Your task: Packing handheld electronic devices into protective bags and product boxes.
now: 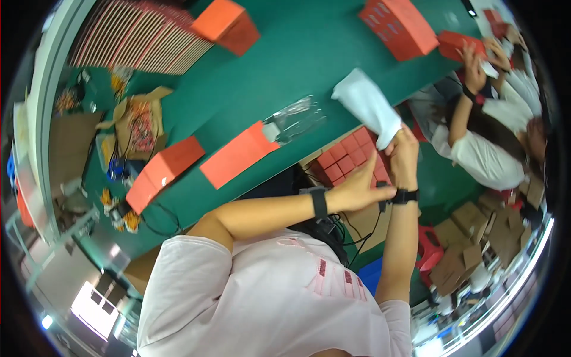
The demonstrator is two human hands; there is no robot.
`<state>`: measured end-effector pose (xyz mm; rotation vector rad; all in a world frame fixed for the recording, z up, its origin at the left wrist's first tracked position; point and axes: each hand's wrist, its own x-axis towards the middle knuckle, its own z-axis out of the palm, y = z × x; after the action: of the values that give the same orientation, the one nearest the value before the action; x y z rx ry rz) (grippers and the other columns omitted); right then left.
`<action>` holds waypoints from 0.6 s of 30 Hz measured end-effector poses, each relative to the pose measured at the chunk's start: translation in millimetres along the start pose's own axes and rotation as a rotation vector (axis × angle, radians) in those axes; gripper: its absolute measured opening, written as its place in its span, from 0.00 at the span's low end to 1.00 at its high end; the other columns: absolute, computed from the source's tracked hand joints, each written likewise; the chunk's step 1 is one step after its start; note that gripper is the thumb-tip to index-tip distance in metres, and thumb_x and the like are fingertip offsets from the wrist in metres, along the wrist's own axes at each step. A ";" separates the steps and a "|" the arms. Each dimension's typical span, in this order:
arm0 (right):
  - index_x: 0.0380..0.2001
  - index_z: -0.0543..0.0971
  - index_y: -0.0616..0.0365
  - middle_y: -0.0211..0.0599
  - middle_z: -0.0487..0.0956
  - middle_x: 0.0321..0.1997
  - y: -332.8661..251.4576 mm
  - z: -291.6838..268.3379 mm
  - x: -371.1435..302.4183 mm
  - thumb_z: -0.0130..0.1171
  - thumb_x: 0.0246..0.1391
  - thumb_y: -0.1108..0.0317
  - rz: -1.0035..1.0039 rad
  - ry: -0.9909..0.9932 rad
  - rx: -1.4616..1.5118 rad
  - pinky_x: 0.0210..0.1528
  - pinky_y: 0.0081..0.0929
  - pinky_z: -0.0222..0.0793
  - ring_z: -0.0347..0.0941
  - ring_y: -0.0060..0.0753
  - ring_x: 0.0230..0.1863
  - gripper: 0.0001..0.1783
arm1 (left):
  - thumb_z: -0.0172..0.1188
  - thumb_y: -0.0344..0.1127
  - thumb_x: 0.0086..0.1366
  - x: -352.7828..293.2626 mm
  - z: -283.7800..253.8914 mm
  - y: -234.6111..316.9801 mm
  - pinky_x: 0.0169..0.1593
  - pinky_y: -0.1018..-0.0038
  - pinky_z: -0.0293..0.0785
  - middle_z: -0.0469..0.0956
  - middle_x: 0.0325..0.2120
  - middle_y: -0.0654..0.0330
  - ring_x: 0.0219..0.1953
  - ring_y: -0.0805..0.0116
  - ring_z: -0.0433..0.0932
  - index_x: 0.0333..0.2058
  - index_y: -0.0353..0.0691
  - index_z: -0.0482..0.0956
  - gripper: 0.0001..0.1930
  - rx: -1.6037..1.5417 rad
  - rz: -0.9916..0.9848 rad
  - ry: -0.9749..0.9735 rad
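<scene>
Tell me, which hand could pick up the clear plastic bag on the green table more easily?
Probably the left hand. It seems to hold nothing and lies on the side of the clear plastic bag, while the right hand grips the white soft pouch.

The person wears a pale pink short-sleeved shirt (pixel 262 297) with a small printed design in darker pink at the lower centre of the frame. A black band with a small unit (pixel 319 203) sits on the left wrist, and a black watch-like band (pixel 406 196) on the right wrist. Thin black cables (pixel 357 235) hang below the wrists.
</scene>
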<state>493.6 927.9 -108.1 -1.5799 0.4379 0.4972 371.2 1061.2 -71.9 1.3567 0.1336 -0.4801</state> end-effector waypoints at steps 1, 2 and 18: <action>0.53 0.76 0.68 0.30 0.78 0.25 1.9 3.7 25.2 0.54 0.66 0.68 0.023 -0.012 0.034 0.19 0.16 0.59 0.67 0.18 0.17 0.17 | 0.65 0.54 0.63 -20.2 -7.9 4.5 0.71 0.59 0.51 0.54 0.68 0.33 0.72 0.45 0.55 0.71 0.25 0.41 0.54 0.118 -0.032 -0.068; 0.52 0.76 0.67 0.30 0.78 0.25 4.6 8.7 52.1 0.54 0.66 0.68 0.019 -0.040 0.100 0.20 0.16 0.61 0.68 0.18 0.18 0.16 | 0.65 0.53 0.63 -39.0 -14.8 1.2 0.69 0.59 0.58 0.62 0.65 0.35 0.67 0.46 0.63 0.69 0.27 0.53 0.48 0.164 0.059 -0.073; 0.57 0.74 0.71 0.59 0.79 0.53 -7.5 111.5 31.3 0.53 0.65 0.43 -0.485 -0.258 -0.993 0.60 0.38 0.66 0.75 0.50 0.57 0.37 | 0.80 0.42 0.41 -222.3 -165.6 -69.2 0.68 0.45 0.54 0.57 0.66 0.41 0.67 0.39 0.57 0.71 0.40 0.50 0.61 1.041 -0.271 0.899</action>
<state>517.8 1040.1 -124.5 -2.4263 -0.4791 0.5592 173.9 1267.1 -90.2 2.5320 0.9092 -0.0937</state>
